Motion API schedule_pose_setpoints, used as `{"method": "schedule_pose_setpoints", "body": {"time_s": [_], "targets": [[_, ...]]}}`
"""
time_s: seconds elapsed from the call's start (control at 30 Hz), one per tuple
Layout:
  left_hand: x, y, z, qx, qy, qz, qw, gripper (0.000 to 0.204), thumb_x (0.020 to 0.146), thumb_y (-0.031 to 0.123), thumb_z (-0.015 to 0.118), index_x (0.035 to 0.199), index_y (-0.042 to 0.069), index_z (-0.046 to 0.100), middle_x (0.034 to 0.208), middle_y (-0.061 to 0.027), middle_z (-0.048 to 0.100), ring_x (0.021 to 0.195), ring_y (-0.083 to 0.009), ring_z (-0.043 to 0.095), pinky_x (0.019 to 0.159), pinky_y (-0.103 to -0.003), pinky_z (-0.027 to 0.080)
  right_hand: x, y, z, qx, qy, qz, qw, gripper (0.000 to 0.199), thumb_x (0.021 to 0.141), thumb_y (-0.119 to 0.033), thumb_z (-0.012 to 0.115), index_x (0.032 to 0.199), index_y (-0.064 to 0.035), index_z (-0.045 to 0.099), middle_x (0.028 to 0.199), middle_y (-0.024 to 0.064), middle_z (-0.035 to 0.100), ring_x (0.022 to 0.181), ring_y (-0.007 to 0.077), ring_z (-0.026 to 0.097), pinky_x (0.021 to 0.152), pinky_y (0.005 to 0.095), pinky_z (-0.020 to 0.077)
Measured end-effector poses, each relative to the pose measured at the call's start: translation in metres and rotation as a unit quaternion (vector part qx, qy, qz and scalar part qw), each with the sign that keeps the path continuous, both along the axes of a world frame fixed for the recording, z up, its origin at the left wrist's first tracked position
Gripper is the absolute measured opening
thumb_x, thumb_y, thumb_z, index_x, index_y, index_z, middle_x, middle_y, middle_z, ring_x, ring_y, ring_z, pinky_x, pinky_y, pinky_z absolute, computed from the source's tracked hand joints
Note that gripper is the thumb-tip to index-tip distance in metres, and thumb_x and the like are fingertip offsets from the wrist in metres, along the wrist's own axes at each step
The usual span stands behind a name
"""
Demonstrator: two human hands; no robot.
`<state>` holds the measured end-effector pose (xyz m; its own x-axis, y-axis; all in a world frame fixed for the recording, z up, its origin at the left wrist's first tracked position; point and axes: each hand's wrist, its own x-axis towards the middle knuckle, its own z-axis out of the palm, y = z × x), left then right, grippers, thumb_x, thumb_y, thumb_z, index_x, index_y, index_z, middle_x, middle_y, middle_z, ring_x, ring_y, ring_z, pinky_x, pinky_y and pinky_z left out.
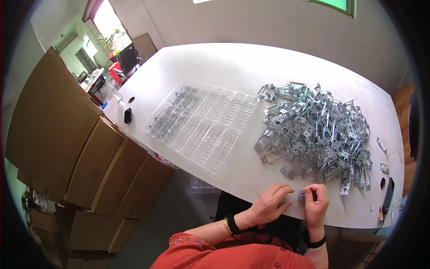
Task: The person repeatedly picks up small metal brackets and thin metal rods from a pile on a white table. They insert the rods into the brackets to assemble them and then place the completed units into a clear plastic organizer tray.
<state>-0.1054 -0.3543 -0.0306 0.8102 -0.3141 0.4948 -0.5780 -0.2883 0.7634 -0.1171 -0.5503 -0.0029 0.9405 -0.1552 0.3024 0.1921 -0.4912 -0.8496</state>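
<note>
Near the table's front edge, my left hand [270, 205] and my right hand [316, 204] are closed on one small silvery metal bracket with a thin wire arm [300, 195]. The bracket's plate sits at my right fingertips, and the wire reaches across to my left fingers. My fingers hide part of it. Just beyond my hands spreads a big heap of similar metal brackets [316, 130]. To the left lies a transparent plastic tray [204, 154] with slotted rows. Several brackets [172, 114] lie in its left-hand rows; the other rows show bare slots.
The white table [215, 56] has rounded edges. A small black object [128, 115] lies by its left edge. At the right are stray metal pieces [384, 168] and a dark tool [387, 199]. Cardboard boxes [53, 121] stand left of the table. Another plastic tray [204, 185] is below it.
</note>
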Motion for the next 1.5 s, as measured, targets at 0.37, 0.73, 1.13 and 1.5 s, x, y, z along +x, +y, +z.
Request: {"method": "schedule_pose_setpoints", "body": {"time_s": [0.37,0.73,1.13,1.5], "targets": [[-0.0005,0.0005,-0.0007,0.000,0.000,-0.001,1.000,0.047,0.086,0.008,0.083,0.129,0.001,0.063,0.122,-0.0186,0.066,0.114,-0.0379,0.064,0.097,-0.044,0.054,-0.0001,-0.0001,-0.0015,0.014,0.013,-0.001,1.000,0.009,0.098,-0.005,0.075,0.096,-0.0014,0.067,0.090,0.0085,0.063,0.080,0.0195,0.060,0.072,0.0314,0.0498],[0.0008,0.0001,0.0013,-0.006,0.000,-0.007,1.000,0.047,0.086,0.008,0.084,0.128,0.001,0.064,0.121,-0.0187,0.066,0.113,-0.0381,0.064,0.096,-0.044,0.055,0.0000,-0.0002,-0.0032,-0.004,-0.017,-0.007,1.000,0.009,0.097,-0.004,0.075,0.094,-0.0016,0.067,0.090,0.0077,0.064,0.078,0.0187,0.060,0.071,0.0311,0.0495],[-0.0004,0.0002,0.0007,-0.007,0.003,-0.005,1.000,0.046,0.087,0.007,0.084,0.128,0.002,0.064,0.122,-0.0179,0.066,0.111,-0.0364,0.065,0.093,-0.042,0.056,0.0005,0.0002,-0.0036,-0.018,-0.031,-0.005,0.999,0.009,0.097,-0.005,0.075,0.093,-0.0018,0.067,0.087,0.0080,0.064,0.077,0.0192,0.061,0.069,0.0310,0.0487],[-0.0008,0.0027,0.0043,0.007,0.025,-0.005,1.000,0.045,0.087,0.007,0.084,0.127,0.002,0.064,0.122,-0.0184,0.066,0.110,-0.0366,0.065,0.092,-0.041,0.056,-0.0019,-0.0003,-0.0014,0.004,-0.013,-0.020,1.000,0.008,0.096,-0.004,0.075,0.095,-0.0018,0.067,0.085,0.0092,0.065,0.074,0.0214,0.062,0.069,0.0326,0.0505]]}}
